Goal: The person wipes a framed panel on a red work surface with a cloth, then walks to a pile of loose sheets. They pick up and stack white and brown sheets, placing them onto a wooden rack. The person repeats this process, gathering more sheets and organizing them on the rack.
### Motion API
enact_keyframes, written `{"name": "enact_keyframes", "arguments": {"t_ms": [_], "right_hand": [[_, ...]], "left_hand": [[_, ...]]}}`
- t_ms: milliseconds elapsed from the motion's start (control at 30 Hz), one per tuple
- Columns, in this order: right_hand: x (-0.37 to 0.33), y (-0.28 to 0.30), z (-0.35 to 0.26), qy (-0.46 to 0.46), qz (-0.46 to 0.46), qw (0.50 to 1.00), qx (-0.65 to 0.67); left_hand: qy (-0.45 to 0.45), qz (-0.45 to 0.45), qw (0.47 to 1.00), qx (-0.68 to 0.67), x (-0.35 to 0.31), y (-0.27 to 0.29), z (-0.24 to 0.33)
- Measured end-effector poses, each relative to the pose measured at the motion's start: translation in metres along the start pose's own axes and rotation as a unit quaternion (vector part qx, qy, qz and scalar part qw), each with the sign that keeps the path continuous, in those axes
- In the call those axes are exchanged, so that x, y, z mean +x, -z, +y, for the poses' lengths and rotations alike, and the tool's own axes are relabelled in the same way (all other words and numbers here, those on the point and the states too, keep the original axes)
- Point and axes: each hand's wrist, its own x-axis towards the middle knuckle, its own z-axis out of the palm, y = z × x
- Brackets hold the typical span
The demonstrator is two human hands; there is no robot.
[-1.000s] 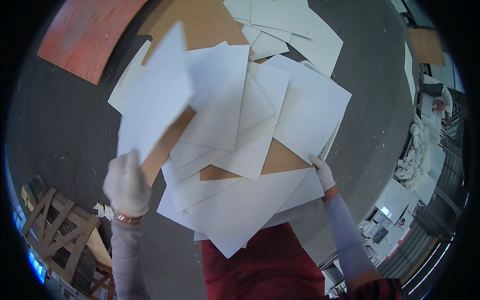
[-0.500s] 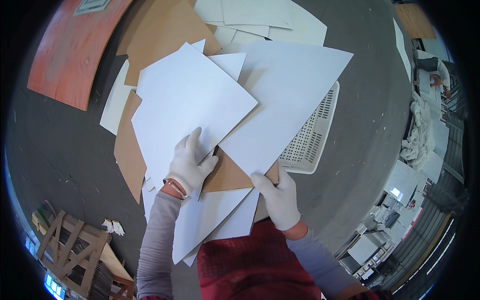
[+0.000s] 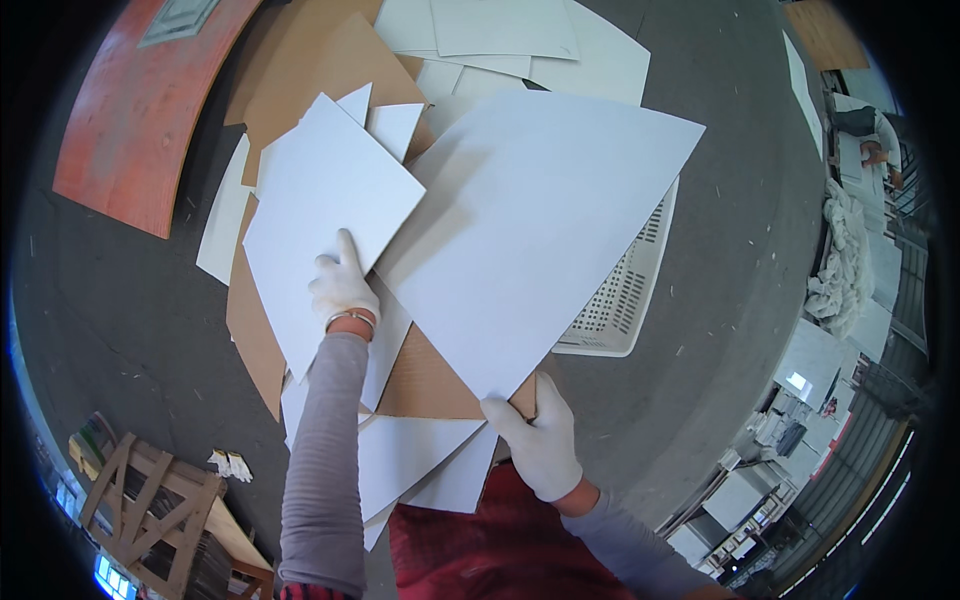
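Note:
My left hand [image 3: 343, 286], in a white glove, lies across the lower right edge of a smaller white sheet [image 3: 320, 190]. Its index finger stretches over the top face and its thumb is hidden. With my right hand [image 3: 540, 440], also gloved, I pinch the near corner of a larger white sheet [image 3: 550, 210], thumb on top and the other fingers mostly hidden beneath. Brown cardboard [image 3: 432, 380] shows under that corner. More white sheets [image 3: 410, 450] lie fanned out below it, close to my red clothing.
A white perforated plastic basket [image 3: 630, 300] is partly under the large sheet. Brown boards [image 3: 315, 80] and pale sheets [image 3: 600, 60] lie beyond. A reddish board [image 3: 150, 110] is at far left, a wooden crate [image 3: 150, 510] at lower left, spare gloves [image 3: 231, 465] near it. Someone works far right.
My left hand and the smaller white sheet have shifted left, uncovering more of the large sheet. My right hand has come slightly nearer, still pinching the corner.

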Motion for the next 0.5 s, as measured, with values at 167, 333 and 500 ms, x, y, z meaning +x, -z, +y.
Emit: {"name": "enact_keyframes", "arguments": {"t_ms": [167,333,500], "right_hand": [[0.000,0.004,0.013,-0.005,-0.015,1.000,0.006],[0.020,0.006,0.028,-0.071,-0.011,0.994,0.083],[0.040,0.016,0.043,-0.018,-0.019,0.992,0.126]], "left_hand": [[-0.041,0.097,0.994,0.006,0.041,-0.019,-0.056],[-0.092,0.180,0.979,-0.020,0.063,0.026,-0.126],[-0.157,0.170,0.953,-0.196,-0.004,0.104,-0.188]]}}
